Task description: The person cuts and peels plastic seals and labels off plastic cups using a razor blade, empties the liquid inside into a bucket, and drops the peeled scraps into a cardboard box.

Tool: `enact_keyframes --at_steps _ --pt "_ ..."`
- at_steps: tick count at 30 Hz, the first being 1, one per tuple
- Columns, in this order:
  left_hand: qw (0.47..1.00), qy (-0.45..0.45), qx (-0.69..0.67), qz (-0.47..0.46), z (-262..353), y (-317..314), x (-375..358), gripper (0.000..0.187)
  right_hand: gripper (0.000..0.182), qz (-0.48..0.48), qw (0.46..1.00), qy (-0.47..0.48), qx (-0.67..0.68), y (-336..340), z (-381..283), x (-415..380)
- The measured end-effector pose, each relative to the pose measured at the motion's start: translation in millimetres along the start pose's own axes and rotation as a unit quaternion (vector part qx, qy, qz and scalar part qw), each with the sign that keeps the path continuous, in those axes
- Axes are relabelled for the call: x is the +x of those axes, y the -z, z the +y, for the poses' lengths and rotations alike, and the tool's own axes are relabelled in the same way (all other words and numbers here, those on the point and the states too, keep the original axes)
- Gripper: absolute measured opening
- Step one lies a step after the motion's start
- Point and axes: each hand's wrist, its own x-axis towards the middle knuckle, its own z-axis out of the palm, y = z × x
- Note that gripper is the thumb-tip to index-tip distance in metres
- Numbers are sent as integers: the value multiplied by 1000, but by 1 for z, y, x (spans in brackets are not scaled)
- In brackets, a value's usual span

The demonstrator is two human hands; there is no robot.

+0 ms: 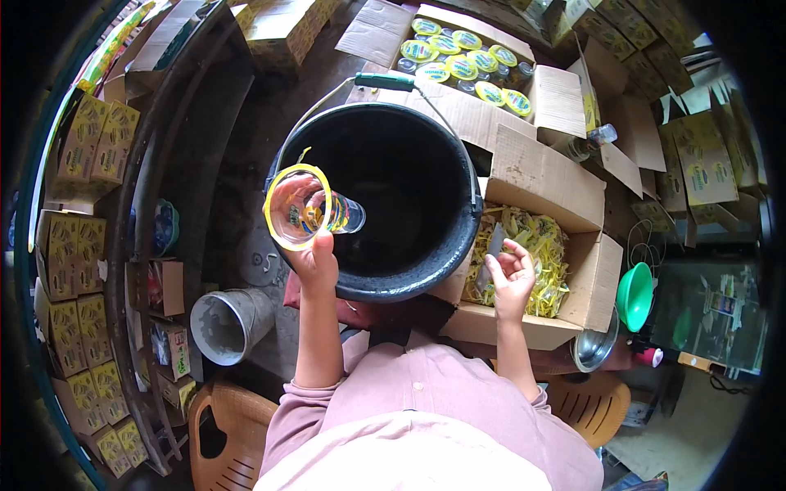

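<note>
Curls bare left hand (314,255) in a grip by the left rim of a round black plastic bucket (393,287); half-bends bare right hand (512,282) to its right.

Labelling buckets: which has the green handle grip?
Black bucket, partly behind the cup in the left hand, has the green grip; grey bucket shows none.

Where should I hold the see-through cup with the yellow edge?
Probably round the side of the see-through cup, just behind its yellow edge, coming from the near side, where the left hand is. The wall is round, and the cup is tipped so its open mouth faces us.
</note>
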Motion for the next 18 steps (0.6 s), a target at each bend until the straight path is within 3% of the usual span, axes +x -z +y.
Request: enact_keyframes --at_steps 9,12,18 --pt "996 52 41 63 -2 4 -2 84 37 17 1000 -2 2 -6 3 11" --pt "999 33 36 -4 -1 4 1 85 36 34 999 16 33 -6 -2 11" --pt "996 -23 70 -53 8 -5 5 77 32 68 991 81 84 4 -12 9"
